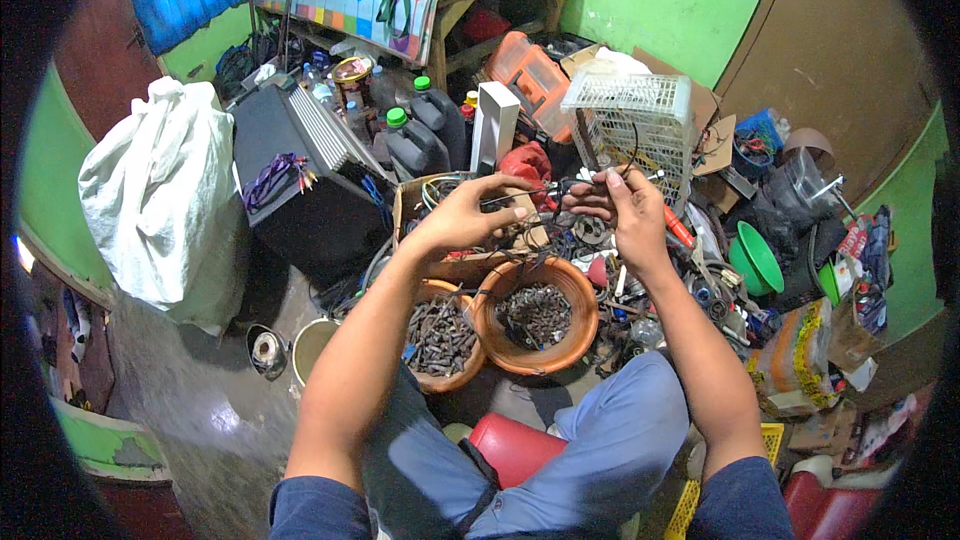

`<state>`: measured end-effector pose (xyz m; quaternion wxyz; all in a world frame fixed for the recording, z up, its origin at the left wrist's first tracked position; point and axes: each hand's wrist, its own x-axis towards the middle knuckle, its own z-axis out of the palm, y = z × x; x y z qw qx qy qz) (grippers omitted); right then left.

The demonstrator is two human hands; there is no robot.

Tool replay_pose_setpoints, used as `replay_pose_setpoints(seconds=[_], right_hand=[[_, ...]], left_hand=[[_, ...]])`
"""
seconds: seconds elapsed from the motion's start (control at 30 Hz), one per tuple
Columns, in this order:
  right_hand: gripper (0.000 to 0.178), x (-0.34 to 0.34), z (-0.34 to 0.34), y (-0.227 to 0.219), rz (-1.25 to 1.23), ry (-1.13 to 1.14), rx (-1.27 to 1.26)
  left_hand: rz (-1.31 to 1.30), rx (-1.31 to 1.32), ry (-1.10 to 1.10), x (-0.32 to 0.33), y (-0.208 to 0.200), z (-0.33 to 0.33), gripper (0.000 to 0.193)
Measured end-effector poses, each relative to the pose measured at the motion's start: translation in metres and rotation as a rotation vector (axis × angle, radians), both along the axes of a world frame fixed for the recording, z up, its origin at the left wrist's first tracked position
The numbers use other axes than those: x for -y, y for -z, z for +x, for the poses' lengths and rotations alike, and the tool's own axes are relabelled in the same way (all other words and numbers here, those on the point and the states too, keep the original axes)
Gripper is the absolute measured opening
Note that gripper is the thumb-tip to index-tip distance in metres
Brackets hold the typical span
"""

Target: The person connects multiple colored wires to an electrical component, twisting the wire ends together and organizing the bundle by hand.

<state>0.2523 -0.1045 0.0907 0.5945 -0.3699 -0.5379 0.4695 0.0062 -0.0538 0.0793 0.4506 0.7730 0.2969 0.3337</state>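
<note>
My right hand (632, 212) is closed, thumb against fingers, on a thin black cable (636, 145) that loops up above it. Across from it, my left hand (470, 217) has its thumb and fingers spread apart; whether a strand of the cable touches its fingertips is hard to make out. Beneath the hands stand two orange-brown pots, a right one (588, 312) and a left one (440, 385), both holding many small dark pieces. Behind my left hand is an open cardboard box (405, 202) with cables in it.
A white sack (165, 205) and a black boxy case (310, 170) stand at left. Dark jugs with green caps (415, 147), a white wire basket (640, 100) and an orange case (530, 80) lie ahead. Cable clutter and a green bowl (755, 258) are at right.
</note>
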Motion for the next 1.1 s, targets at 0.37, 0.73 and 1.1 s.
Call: replay_pose_setpoints(seconds=[0.37,0.73,1.1], right_hand=[[0.027,0.011,-0.009,-0.01,0.018,-0.041,-0.087],[0.03,0.003,-0.004,-0.005,-0.046,0.141,-0.107],[0.031,0.004,-0.009,-0.004,-0.136,0.047,0.033]], left_hand=[[0.006,0.026,-0.177,0.017,-0.009,0.025,0.031],[-0.084,0.129,-0.173,0.004,0.0,0.015,0.024],[-0.367,0.219,-0.128,0.009,-0.002,0.016,0.024]])
